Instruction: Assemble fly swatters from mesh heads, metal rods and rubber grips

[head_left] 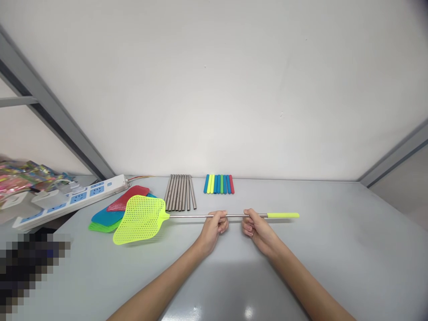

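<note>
The swatter (235,216) lies crosswise in front of the person, its yellow head (140,220) at nine o'clock and its handle (283,215) at three, seemingly just above the desk (334,227), to judge by its shadow. The left hand (214,229) and right hand (259,229) are both closed on the rod (190,216), thumbs along the top, with a short bare length between them. The step looks like a pull or twist along the rod; which, I cannot tell. Either way, both fists would do best in one line with it, the force running from nine to three, so the thin section does not bend. Room on the nine side looks tight: the head overlaps the loose heads (107,217) in view, with the strip (83,196) past them. Tubes (179,192) lie at ten, loose handles (219,184) at eleven, the wall (214,89) at twelve. Bare desk runs from three round to five, so sliding that way seems safest.
</note>
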`<state>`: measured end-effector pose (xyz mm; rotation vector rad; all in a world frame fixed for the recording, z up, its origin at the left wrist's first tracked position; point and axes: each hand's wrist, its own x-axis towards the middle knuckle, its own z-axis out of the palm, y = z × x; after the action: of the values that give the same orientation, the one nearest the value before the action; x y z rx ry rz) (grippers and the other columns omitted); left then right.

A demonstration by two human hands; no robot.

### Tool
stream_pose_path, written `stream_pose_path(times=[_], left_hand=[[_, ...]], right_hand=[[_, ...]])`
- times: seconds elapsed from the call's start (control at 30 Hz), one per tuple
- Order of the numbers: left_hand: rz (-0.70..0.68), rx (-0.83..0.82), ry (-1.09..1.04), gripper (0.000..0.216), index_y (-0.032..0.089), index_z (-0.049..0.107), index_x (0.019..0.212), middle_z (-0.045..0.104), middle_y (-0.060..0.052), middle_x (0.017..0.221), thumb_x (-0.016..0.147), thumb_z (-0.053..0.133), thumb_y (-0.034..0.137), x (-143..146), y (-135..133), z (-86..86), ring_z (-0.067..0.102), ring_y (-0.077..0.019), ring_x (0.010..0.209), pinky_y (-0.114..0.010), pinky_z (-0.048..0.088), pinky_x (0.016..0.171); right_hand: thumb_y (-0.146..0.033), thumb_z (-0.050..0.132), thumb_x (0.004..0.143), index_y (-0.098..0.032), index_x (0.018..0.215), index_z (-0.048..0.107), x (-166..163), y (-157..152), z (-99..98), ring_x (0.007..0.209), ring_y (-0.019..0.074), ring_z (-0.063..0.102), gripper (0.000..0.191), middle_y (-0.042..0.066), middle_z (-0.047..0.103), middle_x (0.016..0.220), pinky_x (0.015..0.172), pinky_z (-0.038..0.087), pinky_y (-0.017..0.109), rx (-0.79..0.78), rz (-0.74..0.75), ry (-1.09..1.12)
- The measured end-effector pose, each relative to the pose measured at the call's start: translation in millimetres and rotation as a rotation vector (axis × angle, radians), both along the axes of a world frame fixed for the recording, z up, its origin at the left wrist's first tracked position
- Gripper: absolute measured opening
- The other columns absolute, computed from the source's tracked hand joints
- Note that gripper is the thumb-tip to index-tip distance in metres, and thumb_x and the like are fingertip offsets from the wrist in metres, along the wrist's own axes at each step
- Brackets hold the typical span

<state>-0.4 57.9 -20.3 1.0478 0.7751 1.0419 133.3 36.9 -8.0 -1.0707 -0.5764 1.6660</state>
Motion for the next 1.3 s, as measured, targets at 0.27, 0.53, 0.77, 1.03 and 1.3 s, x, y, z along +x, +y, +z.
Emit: stream_pose_path(times=[0.27, 0.53, 0.77, 1.03, 1.3], left_hand=[[0.043, -0.019, 0.023, 0.042, 0.021, 0.021, 0.039, 0.021, 0.007, 0.033, 0.076, 0.039, 0.026, 2, -1, 1.2, 0.022, -0.0074, 0.036, -0.026, 0.019, 0.044], [0.075, -0.036, 0.039, 0.043, 0.021, 0.019, 0.039, 0.02, 0.008, 0.032, 0.073, 0.043, 0.03, -2, 2, 0.9, 0.021, -0.0069, 0.036, -0.025, 0.02, 0.043], [0.092, -0.036, 0.071, 0.043, 0.021, 0.018, 0.039, 0.019, 0.008, 0.032, 0.072, 0.044, 0.031, -5, 5, 2.4, 0.024, -0.0074, 0.036, -0.024, 0.021, 0.042], [0.132, -0.021, 0.092, 0.041, 0.021, 0.02, 0.04, 0.02, 0.008, 0.033, 0.072, 0.043, 0.032, -8, 7, 6.3, 0.025, -0.0076, 0.037, -0.024, 0.022, 0.043], [0.152, -0.02, 0.103, 0.041, 0.02, 0.019, 0.04, 0.02, 0.008, 0.033, 0.071, 0.044, 0.03, -12, 11, 5.8, 0.026, -0.0071, 0.036, -0.023, 0.023, 0.043]], right_hand=[[-0.03, 0.051, 0.066, -0.02, 0.047, 0.027, 6, 1, -0.8, 0.041, 0.0067, 0.022, 0.033, -0.007, 0.02, 0.047, 0.038, 0.02, 0.023, 0.003, -0.008, 0.008], [-0.029, 0.052, 0.065, -0.02, 0.047, 0.027, 9, 4, -2.3, 0.041, 0.0064, 0.022, 0.032, -0.007, 0.019, 0.047, 0.037, 0.019, 0.022, -0.004, -0.031, -0.014], [-0.03, 0.052, 0.065, -0.02, 0.046, 0.026, 15, 5, -1.9, 0.04, 0.0064, 0.022, 0.034, -0.007, 0.02, 0.046, 0.037, 0.019, 0.023, 0.006, -0.033, -0.032], [-0.03, 0.053, 0.065, -0.02, 0.046, 0.025, 24, 7, -1.7, 0.041, 0.0067, 0.023, 0.035, -0.006, 0.02, 0.047, 0.037, 0.019, 0.024, 0.009, -0.039, -0.052], [-0.03, 0.052, 0.066, -0.019, 0.046, 0.027, 25, 7, 0.9, 0.04, 0.0064, 0.022, 0.034, -0.006, 0.02, 0.047, 0.038, 0.019, 0.023, -0.002, -0.018, -0.06]])
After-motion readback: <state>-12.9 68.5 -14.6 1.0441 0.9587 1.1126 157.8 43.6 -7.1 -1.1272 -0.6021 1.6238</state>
